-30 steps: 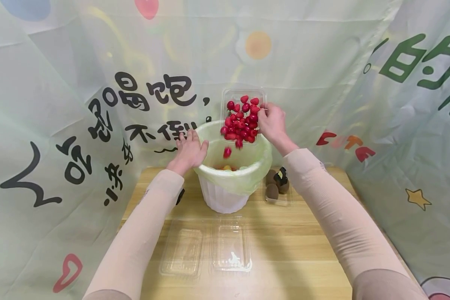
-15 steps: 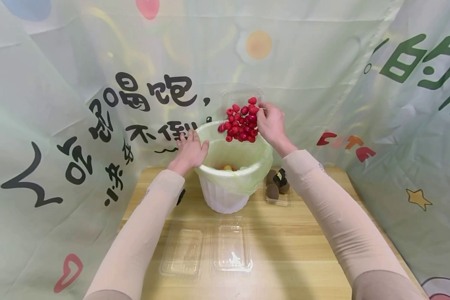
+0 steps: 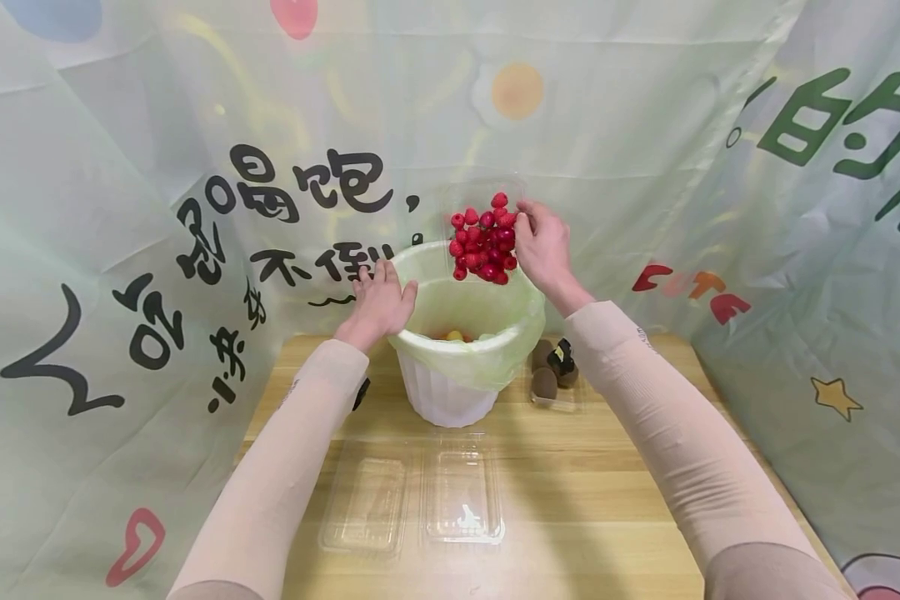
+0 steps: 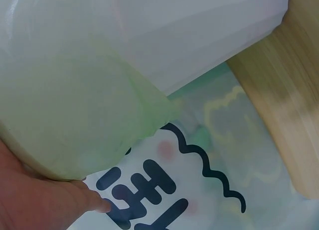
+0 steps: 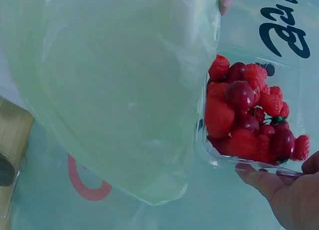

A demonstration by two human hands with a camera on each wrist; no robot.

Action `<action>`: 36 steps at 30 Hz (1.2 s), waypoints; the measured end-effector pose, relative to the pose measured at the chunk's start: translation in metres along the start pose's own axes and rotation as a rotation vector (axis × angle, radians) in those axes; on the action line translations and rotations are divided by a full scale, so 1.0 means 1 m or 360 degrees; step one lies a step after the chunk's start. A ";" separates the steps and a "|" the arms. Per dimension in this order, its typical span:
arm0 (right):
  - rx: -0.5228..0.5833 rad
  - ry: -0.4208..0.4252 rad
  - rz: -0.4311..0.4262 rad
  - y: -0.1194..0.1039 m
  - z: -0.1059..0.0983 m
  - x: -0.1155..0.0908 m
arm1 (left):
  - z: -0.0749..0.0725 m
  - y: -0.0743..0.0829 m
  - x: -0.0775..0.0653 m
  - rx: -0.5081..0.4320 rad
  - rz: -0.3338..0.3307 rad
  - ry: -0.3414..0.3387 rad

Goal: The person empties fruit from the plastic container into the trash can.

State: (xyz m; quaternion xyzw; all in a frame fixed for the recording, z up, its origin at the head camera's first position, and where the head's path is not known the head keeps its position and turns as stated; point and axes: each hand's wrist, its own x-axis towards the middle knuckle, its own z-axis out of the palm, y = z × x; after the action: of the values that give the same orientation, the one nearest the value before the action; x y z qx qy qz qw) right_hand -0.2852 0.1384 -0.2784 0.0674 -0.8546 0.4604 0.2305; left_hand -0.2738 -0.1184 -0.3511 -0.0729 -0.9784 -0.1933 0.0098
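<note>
Tilted over the far rim of a white bin (image 3: 450, 396) with a pale green liner (image 5: 109, 90) is a clear plastic container (image 5: 214, 158). It holds a heap of red berries (image 3: 483, 242), raspberries and dark red cherry-like fruit among them. My right hand (image 3: 546, 246) pinches the container by its right side, thumb and fingers at the edge in the right wrist view. My left hand (image 3: 378, 304) rests on the bin's left rim, fingers extended over the liner. Deep in the bin, small yellow and red pieces (image 3: 457, 336) show; most contents are hidden by the near rim.
Two clear plastic trays (image 3: 461, 492) lie on the wooden table (image 3: 585, 500) in front of the bin. Right of it, brown rounded items (image 3: 545, 383) sit in another clear container, with a black piece on top. Printed cloth (image 3: 607, 108) encloses the back and sides.
A few berries have dropped from the container into the bin, and the heap has slid towards its lower edge. The container tilts slightly more. My left hand stays in place.
</note>
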 end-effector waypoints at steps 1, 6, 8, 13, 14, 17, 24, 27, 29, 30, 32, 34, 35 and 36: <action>0.0004 -0.0002 -0.0001 0.000 0.000 0.000 | 0.000 0.000 0.000 0.0001 -0.0001 -0.0004; 0.0023 -0.0005 0.0016 -0.001 0.000 -0.001 | -0.001 0.001 -0.001 -0.0006 -0.0007 -0.0008; 0.0022 -0.0002 0.0016 -0.001 0.000 -0.001 | -0.001 0.001 -0.002 -0.0001 -0.0006 0.0000; 0.0023 -0.0009 0.0007 -0.001 -0.001 -0.002 | -0.001 0.002 -0.003 0.0019 -0.0004 0.0008; 0.0034 -0.0010 0.0006 -0.001 -0.001 -0.002 | 0.000 0.002 -0.003 0.0019 -0.0004 0.0007; 0.0053 0.0001 -0.0006 -0.002 -0.001 -0.002 | 0.000 0.001 -0.002 0.0013 -0.0003 0.0005; 0.0082 0.0053 -0.0013 -0.005 -0.002 -0.001 | 0.000 0.002 -0.002 -0.0016 -0.0006 0.0008; 0.0110 0.0065 -0.0023 -0.006 -0.002 0.000 | 0.000 0.002 -0.003 -0.0022 -0.0003 0.0013; 0.0118 0.0065 -0.0024 -0.007 -0.003 0.000 | 0.000 0.002 -0.003 -0.0022 0.0000 0.0019; 0.0123 0.0066 -0.0028 -0.007 -0.003 0.000 | 0.000 0.001 -0.003 -0.0017 0.0002 0.0018; 0.0125 0.0064 -0.0027 -0.007 -0.003 0.000 | 0.000 0.001 -0.003 -0.0014 0.0002 0.0019; 0.0127 0.0064 -0.0032 -0.008 -0.003 -0.001 | 0.000 0.001 -0.003 -0.0002 0.0002 0.0016; 0.0130 0.0064 -0.0032 -0.008 -0.003 -0.001 | 0.000 0.001 -0.003 0.0001 0.0002 0.0016; 0.0132 0.0064 -0.0035 -0.009 -0.004 -0.002 | 0.000 0.001 -0.002 0.0007 0.0001 0.0016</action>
State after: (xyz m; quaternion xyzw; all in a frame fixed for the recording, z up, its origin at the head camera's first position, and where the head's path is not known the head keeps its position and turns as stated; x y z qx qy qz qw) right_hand -0.2798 0.1364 -0.2710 0.0771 -0.8293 0.4940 0.2497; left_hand -0.2713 -0.1181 -0.3511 -0.0724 -0.9787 -0.1916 0.0151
